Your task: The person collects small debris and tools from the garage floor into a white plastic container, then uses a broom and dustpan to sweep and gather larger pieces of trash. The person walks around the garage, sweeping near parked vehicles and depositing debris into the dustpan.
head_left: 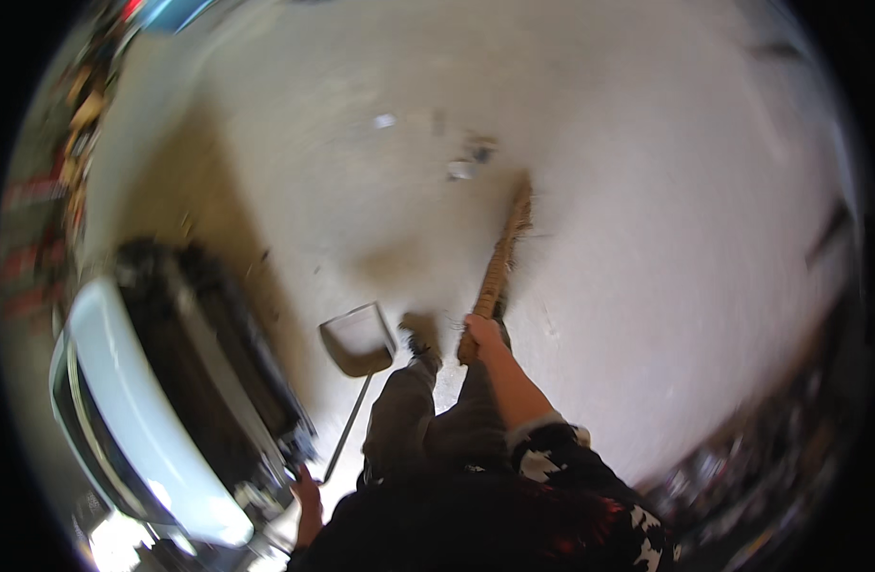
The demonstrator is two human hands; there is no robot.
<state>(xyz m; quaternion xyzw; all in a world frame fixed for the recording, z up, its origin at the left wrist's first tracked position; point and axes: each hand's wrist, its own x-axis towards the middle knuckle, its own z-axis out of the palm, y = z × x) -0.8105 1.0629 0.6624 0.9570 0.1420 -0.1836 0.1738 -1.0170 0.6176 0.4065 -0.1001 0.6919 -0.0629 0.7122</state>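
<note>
I see the right hand (482,332) clamped round the broom (498,265); whether the left hand (307,494) grips the dustpan (364,362), I can't tell.

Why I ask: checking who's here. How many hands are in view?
2: the right hand around a long brown thing, perhaps a broom, and the left hand at lower left, near the dustpan handle. Blurred edges may hide others.
</note>
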